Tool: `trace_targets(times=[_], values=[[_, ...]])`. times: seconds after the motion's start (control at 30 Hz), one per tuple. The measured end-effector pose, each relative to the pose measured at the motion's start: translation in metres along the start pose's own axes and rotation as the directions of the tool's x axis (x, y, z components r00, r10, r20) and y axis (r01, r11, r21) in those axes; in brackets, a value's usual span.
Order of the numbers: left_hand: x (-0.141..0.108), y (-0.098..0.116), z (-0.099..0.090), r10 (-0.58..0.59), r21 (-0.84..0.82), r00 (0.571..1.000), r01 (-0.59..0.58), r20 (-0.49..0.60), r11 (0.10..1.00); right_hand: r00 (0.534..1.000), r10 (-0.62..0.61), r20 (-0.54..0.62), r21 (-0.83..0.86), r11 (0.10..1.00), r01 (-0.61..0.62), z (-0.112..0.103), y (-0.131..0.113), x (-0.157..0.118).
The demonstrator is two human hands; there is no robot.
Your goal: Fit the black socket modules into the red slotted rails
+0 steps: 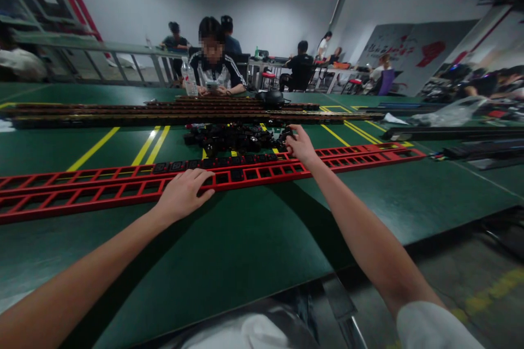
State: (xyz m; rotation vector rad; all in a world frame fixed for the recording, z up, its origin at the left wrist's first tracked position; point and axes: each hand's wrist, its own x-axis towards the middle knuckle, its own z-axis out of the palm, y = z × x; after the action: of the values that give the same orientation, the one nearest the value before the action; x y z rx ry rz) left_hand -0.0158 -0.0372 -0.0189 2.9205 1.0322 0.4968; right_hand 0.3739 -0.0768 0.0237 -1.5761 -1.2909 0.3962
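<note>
Two long red slotted frames (82, 196) lie side by side across the green table (245, 240). Small black square parts (177, 166) sit in several slots of the farther frame, and one shows in the nearer frame. My left hand (185, 192) rests on the nearer frame, fingers apart, with nothing visible in it. Beyond the frames is a heap of black parts (229, 139). At the right end of that heap, my right hand (299, 144) has its fingers bent round a dark piece, too small to make out.
Behind the heap lie long dark strips (123, 112). More dark bars (442, 133) and a clear plastic bag (450, 112) are at the right. A person (213, 65) sits across the table beside plastic bottles (189, 79). Other people sit farther back.
</note>
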Motion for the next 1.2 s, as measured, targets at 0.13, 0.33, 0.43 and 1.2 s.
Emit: trace_targets(times=[0.13, 0.33, 0.43, 1.2], values=[[0.000, -0.001, 0.000, 0.008, 0.007, 1.000, -0.008, 0.004, 1.000, 0.976, 0.207, 0.060, 0.382, 0.899, -0.214, -0.001, 0.003, 0.000], [0.000, -0.002, 0.001, 0.003, 0.003, 1.000, -0.003, 0.017, 1.000, 0.999, -0.010, 0.036, -0.079, 0.997, 0.013, -0.006, 0.007, -0.004], [0.000, -0.001, 0.001, 0.002, -0.007, 1.000, -0.002, 0.009, 1.000, 0.983, -0.141, 0.118, -0.268, 0.949, 0.168, -0.011, 0.010, -0.003], [0.000, 0.000, -0.002, 0.015, 0.011, 1.000, -0.015, -0.004, 1.000, 0.834, -0.208, 0.512, -0.520, 0.698, 0.493, -0.019, 0.003, -0.002]])
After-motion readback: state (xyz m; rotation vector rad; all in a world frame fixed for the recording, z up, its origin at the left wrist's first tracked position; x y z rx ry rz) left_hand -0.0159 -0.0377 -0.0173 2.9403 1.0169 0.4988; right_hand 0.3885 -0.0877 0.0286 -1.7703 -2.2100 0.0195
